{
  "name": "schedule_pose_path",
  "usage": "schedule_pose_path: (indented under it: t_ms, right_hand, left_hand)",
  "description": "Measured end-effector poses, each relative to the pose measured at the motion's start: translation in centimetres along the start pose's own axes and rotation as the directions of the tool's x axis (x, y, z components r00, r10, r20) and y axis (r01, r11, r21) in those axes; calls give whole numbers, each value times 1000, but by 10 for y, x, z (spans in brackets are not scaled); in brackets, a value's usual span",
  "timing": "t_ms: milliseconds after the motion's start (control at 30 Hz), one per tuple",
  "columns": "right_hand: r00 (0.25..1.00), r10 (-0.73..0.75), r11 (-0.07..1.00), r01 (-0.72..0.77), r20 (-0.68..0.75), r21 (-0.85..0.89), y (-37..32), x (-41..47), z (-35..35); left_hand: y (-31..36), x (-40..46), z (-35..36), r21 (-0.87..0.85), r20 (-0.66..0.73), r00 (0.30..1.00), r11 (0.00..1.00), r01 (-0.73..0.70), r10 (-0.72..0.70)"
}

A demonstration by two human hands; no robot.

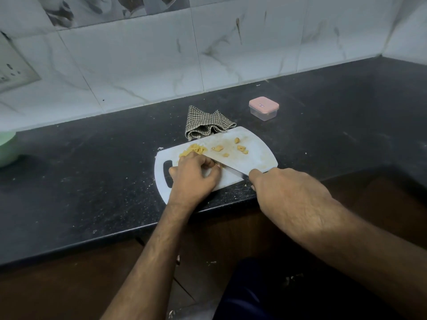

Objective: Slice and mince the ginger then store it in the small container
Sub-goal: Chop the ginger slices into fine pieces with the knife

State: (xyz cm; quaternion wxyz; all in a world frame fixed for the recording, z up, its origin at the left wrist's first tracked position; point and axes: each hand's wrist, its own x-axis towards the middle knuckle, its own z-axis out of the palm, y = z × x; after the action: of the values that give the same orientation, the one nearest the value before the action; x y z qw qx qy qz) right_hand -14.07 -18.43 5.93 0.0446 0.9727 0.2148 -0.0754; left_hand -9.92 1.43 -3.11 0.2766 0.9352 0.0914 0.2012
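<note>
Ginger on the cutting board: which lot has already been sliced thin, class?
The yellow heap of ginger at the board's far left, just beyond the left hand. It is a pile of fine slices; the other pieces lie scattered as separate chunks.

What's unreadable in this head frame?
- Knife handle: head view, wrapped inside the right hand.
- Ginger piece being cut: head view, covered by the curled left hand fingers.
- Small container: lid on, contents and lid label too small to tell.
- Green bowl: cut off by the left edge.
- Wall socket: cut off by the left edge.
</note>
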Motion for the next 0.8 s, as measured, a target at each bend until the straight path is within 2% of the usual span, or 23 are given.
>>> schedule_pose_path:
  t_ms: [167, 333, 467, 800]
  right_hand:
    - [998, -21, 999, 23, 64, -34, 1, 2, -10]
    - [994, -26, 996, 36, 111, -86, -1, 6, -21]
    - [989, -16, 998, 23, 148, -51, -5, 12, -22]
    - [999, -20, 998, 22, -44, 62, -5, 18, 17]
  left_hand:
    - [0, 1, 0, -2, 21, 1000, 1000, -5, 5]
    - [1, -1, 3, 98, 23, 997, 993, -70, 68]
    - [0, 2, 2, 43, 40, 998, 998, -44, 42]
    - [1, 0, -1, -12, 44, 999, 1000, -3, 4]
